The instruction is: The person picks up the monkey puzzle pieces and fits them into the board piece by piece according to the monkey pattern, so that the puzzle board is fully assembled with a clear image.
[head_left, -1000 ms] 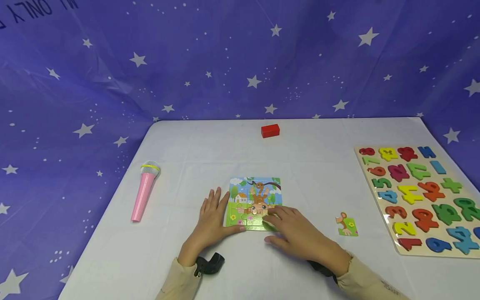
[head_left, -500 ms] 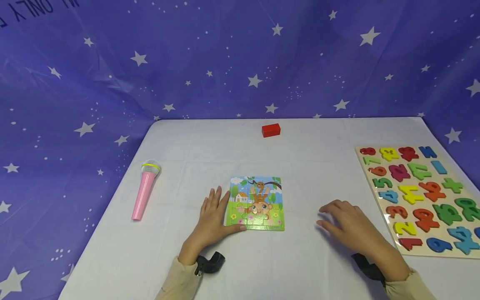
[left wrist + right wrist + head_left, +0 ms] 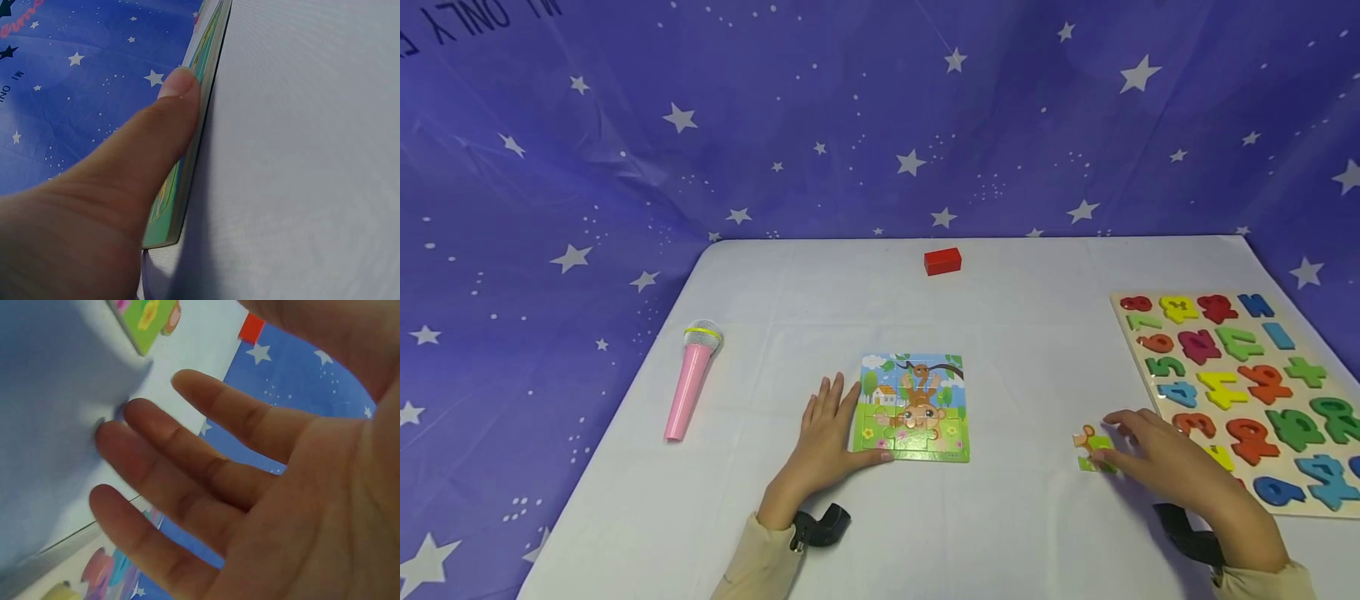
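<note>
A square jigsaw puzzle [image 3: 917,421] with a picture of an upside-down monkey lies flat on the white table. My left hand [image 3: 822,437] rests along its left side with straight, spread fingers, the thumb [image 3: 178,100] lying on the near edge. To the right of the puzzle lies a loose jigsaw piece [image 3: 1087,439], green with a yellow flower and a brown ear. Over that piece's right side reaches my right hand [image 3: 1176,462], partly covering it. In the right wrist view its fingers [image 3: 131,450] are extended and apart from the piece [image 3: 145,325].
A wooden board of coloured numbers and signs [image 3: 1157,400] lies at the right, partly under my right forearm. A pink toy microphone [image 3: 688,383] lies at the left. A red block [image 3: 942,262] sits near the back edge, before a starry blue cloth [image 3: 850,125].
My right hand has left the puzzle and travelled right to the loose piece, passing over it half a second ago. The left hand stays at the puzzle's left side.
</note>
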Tool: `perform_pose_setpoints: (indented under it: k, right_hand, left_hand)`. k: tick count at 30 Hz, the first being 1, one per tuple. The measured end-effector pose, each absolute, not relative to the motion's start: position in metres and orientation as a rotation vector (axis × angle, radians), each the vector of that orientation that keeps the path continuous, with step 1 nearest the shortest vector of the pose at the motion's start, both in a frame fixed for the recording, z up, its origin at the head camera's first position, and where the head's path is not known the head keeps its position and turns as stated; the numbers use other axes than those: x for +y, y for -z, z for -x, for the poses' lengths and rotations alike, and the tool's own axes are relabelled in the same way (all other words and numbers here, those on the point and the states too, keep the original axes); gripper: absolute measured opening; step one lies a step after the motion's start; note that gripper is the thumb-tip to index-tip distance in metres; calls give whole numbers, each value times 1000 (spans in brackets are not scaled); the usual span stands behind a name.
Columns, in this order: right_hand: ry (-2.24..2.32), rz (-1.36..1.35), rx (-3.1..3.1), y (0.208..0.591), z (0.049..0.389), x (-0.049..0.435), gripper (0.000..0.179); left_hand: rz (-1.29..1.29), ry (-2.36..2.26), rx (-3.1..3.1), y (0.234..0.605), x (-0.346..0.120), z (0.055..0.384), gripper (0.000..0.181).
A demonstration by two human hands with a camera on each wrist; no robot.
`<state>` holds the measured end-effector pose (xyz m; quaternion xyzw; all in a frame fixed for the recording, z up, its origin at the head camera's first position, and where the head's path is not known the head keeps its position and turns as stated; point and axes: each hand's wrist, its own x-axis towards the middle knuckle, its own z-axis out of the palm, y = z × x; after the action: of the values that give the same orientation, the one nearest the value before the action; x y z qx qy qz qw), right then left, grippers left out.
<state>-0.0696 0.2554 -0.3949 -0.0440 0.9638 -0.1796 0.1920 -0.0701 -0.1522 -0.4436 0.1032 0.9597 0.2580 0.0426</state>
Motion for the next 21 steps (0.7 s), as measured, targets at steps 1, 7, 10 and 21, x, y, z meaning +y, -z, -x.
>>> perform_pose_setpoints:
  k: [1,7,10,21]
  right_hand:
    - [502,119,2705,396,69,257,73]
    - [488,91,2700,399,68,258,82]
    - [478,81,2704,401,67,257,82]
    - [580,90,2710,408,64,253,72]
  left_hand:
    - [-316,-788,2935,444,-152,70,105]
    - [-326,-791,2942,445,-152,71,105]
    - [-328,-795,2939,445,-152,71,105]
    - [-313,-788,2936,444,-152,70,105]
